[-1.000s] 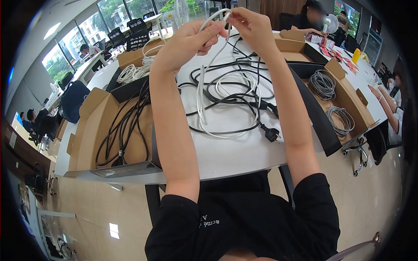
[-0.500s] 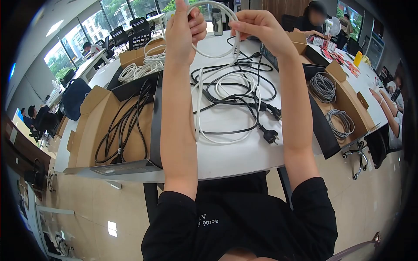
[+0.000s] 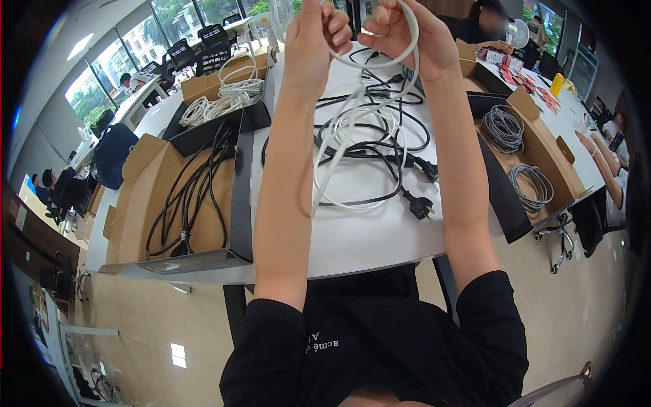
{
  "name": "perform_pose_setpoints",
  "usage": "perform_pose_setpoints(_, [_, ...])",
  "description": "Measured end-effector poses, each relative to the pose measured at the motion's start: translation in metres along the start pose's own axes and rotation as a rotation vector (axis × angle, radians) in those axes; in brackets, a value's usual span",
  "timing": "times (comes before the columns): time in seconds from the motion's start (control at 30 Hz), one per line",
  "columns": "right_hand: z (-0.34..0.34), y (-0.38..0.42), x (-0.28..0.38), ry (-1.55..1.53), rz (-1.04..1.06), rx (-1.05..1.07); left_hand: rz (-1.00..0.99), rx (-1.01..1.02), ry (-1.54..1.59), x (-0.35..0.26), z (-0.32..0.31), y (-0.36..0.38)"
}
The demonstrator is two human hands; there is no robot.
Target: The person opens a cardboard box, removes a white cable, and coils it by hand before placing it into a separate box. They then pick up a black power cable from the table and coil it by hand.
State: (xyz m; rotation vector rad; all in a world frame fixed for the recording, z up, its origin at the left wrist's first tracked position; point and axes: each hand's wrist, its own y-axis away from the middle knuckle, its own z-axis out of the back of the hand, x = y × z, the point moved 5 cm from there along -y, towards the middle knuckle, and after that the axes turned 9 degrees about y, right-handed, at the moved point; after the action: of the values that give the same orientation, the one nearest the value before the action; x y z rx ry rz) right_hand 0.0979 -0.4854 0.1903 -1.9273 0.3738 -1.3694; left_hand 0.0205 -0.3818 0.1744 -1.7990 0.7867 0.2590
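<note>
Both hands are raised at the top of the view over the table. My left hand (image 3: 320, 30) has its fingers curled round a white cable (image 3: 386, 64). A loop of that cable runs across to my right hand (image 3: 407, 34), whose fingers are bent round it near the top edge. From the loop the white cable hangs down to a loose tangle on the white table (image 3: 366, 237). Black cables (image 3: 380, 150) lie in this tangle, and a black plug (image 3: 418, 205) rests at its near side.
At the left, an open box (image 3: 129, 224) holds black cables (image 3: 190, 197), with white cables (image 3: 227, 102) in a box behind it. Another open box (image 3: 553, 156) at the right holds two grey coils (image 3: 531, 188). People sit at tables farther back.
My hands have moved closer together, the left one shifting right. The white cable loop between them has changed shape and moved right, and its hanging part now slants across the tangle.
</note>
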Motion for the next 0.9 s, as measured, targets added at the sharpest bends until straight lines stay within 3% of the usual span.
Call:
perform_pose_setpoints(0.03, [-0.008, -0.003, 0.0, 0.041, 0.02, -0.231, -0.019, -0.126, -0.125, 0.002, 0.003, -0.001])
perform_pose_setpoints(0.13, [-0.019, -0.007, 0.002, -0.251, -0.039, 0.071, -0.01, -0.183, -0.246, 0.004, 0.0, 0.002])
perform_pose_setpoints(0.17, [-0.015, -0.004, 0.005, -0.223, -0.068, -0.059, 0.009, -0.175, -0.311, 0.003, 0.002, 0.002])
perform_pose_setpoints(0.27, [-0.014, -0.002, 0.011, 0.044, -0.075, -0.144, 0.048, -0.18, -0.566, -0.006, 0.003, 0.008])
perform_pose_setpoints(0.43, [-0.009, 0.001, 0.021, 0.381, 0.07, -0.48, 0.002, -0.228, -1.224, -0.066, -0.027, 0.021])
perform_pose_setpoints(0.53, [-0.008, 0.008, 0.032, 0.447, 0.23, -0.607, 0.07, -0.321, -1.046, -0.096, -0.059, 0.038])
perform_pose_setpoints(0.63, [-0.005, 0.014, 0.044, 0.432, 0.404, -0.688, -0.008, 0.127, -0.974, -0.096, -0.091, 0.053])
perform_pose_setpoints(0.73, [0.003, 0.021, 0.053, 0.394, 0.516, -0.736, 0.437, 0.59, -1.002, -0.063, -0.119, 0.067])
perform_pose_setpoints(0.83, [0.015, 0.025, 0.058, 0.334, 0.58, -0.721, 0.645, 0.46, -1.322, -0.013, -0.108, 0.054])
perform_pose_setpoints(0.9, [0.022, 0.026, 0.06, 0.269, 0.601, -0.665, 0.749, 0.284, -1.367, 0.012, -0.078, 0.046])
